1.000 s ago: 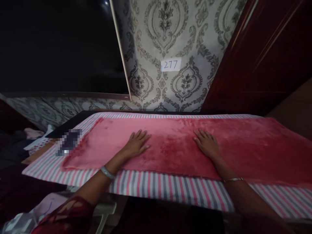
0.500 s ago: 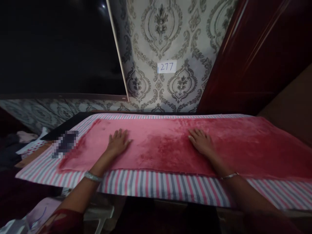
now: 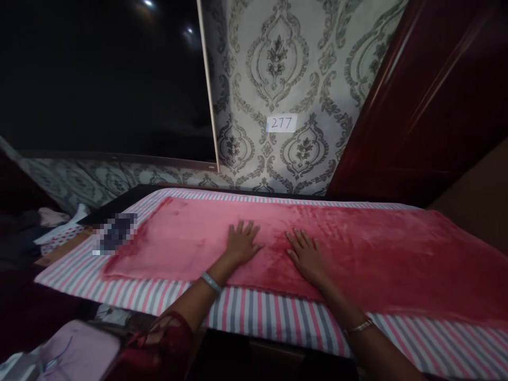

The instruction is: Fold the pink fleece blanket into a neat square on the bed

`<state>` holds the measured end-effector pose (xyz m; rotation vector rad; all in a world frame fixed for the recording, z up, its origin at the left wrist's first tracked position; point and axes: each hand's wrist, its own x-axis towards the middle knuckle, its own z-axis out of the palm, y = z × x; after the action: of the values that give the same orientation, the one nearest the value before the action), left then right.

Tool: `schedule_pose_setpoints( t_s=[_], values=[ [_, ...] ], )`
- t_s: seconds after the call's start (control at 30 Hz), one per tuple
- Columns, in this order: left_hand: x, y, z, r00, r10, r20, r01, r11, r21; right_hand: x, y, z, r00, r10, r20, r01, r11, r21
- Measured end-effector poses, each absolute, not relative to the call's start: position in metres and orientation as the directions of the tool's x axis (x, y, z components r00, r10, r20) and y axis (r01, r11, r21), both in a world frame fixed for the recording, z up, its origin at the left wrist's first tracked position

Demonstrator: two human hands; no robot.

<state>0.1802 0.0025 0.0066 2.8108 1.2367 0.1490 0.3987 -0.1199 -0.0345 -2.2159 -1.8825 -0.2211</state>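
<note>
Two hands, left [image 3: 241, 243] and right [image 3: 306, 256], spread flat on one red cloth [image 3: 357, 248] (seemingly velvet).

Left hand [image 3: 242, 242] flat, right hand [image 3: 306, 256] flat beside it (fingers spread), palms down

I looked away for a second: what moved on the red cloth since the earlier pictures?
The left hand slid left, then back right; the right hand moved left. Both now lie flat and close together on the red plush cloth. Nothing was gripped or released. The cloth stays spread over the striped sheet.
</note>
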Motion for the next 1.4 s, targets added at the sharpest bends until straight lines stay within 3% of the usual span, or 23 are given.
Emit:
schedule_pose_setpoints(
  t_s=[0.2,0.37,0.5,0.67,0.8,1.03,1.4],
  values=[
    [0.053,0.057,0.031,0.401,0.916,0.011,0.916,-0.401,-0.004,0.401,-0.119,-0.045,0.166,0.946,0.280,0.986,-0.156,-0.055],
    [-0.004,0.073,0.045,0.209,0.977,0.044,0.978,-0.208,-0.023,0.414,-0.113,-0.051,0.163,0.950,0.266,0.983,-0.134,-0.125],
    [0.034,0.082,0.043,0.331,0.943,0.023,0.944,-0.331,0.008,0.422,-0.081,-0.036,0.111,0.944,0.311,0.979,-0.049,-0.200],
    [0.089,0.112,0.032,0.563,0.826,-0.013,0.824,-0.560,0.083,0.395,-0.041,-0.032,0.017,0.946,0.324,0.997,0.010,-0.081],
    [0.052,0.151,0.029,0.477,0.879,-0.014,0.876,-0.474,0.088,0.383,-0.038,-0.059,-0.036,0.931,0.364,0.999,0.040,-0.003],
    [-0.044,0.215,0.030,0.272,0.962,0.006,0.961,-0.272,0.056,0.402,-0.038,-0.088,-0.067,0.897,0.437,0.996,0.084,-0.018],
    [-0.047,0.227,0.022,0.203,0.979,0.027,0.978,-0.204,0.048,0.398,-0.045,-0.078,-0.048,0.923,0.382,0.998,0.059,-0.017]
  ],
)
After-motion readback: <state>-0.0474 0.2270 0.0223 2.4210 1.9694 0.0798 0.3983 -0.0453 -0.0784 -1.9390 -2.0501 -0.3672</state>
